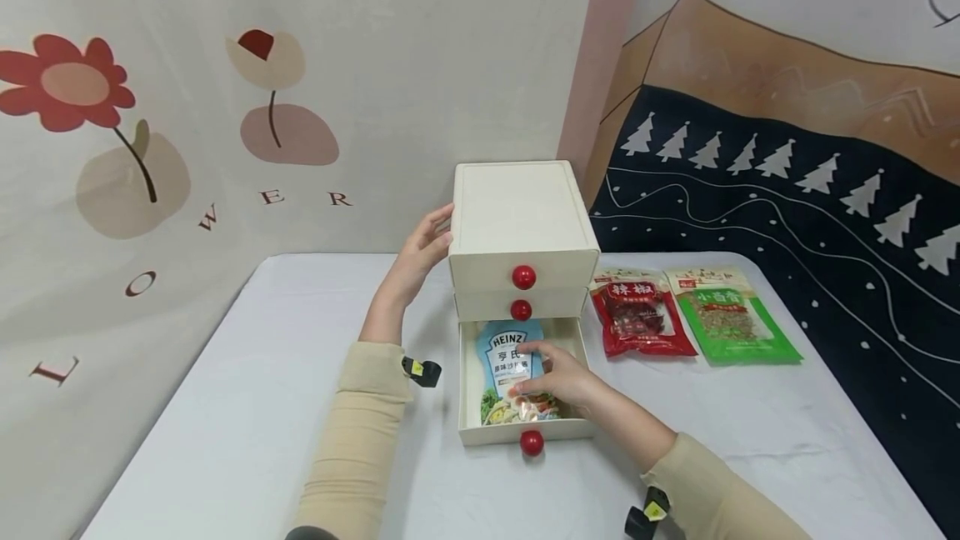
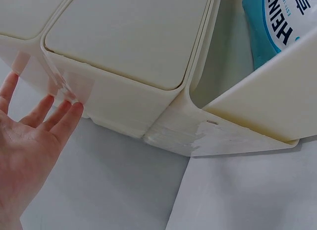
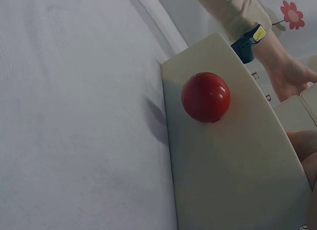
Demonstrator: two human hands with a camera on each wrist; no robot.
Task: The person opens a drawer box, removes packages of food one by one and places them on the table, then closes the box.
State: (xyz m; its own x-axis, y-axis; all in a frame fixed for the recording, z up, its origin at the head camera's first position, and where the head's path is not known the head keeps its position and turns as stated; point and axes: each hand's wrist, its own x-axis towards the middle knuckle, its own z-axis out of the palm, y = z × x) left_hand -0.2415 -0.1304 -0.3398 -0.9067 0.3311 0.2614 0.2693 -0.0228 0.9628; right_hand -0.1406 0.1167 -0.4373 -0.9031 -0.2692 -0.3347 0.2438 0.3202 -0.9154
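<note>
A white drawer cabinet [image 1: 523, 207] with red knobs stands on the table, its bottom drawer [image 1: 470, 373] pulled out. Inside that drawer lies a light-blue Heinz salad dressing pouch [image 1: 504, 369], printed with food at its lower end. My right hand [image 1: 566, 377] reaches over the drawer's right side, thumb and index finger spread apart over the pouch. With fingers extended, my left hand [image 1: 420, 261] touches the cabinet's left side; the left wrist view shows its fingertips [image 2: 74, 108] against the wall. In the right wrist view, the red knob [image 3: 205, 97] is close and most of the right hand is hidden.
To the right of the cabinet lie a red packet of dried chillies [image 1: 641, 315] and a green seasoning packet [image 1: 731, 319]. A white cloth covers the table [image 1: 315, 307]. Behind it hang a light flower-printed curtain [image 1: 420, 65] and a dark tree-patterned cloth [image 1: 750, 198].
</note>
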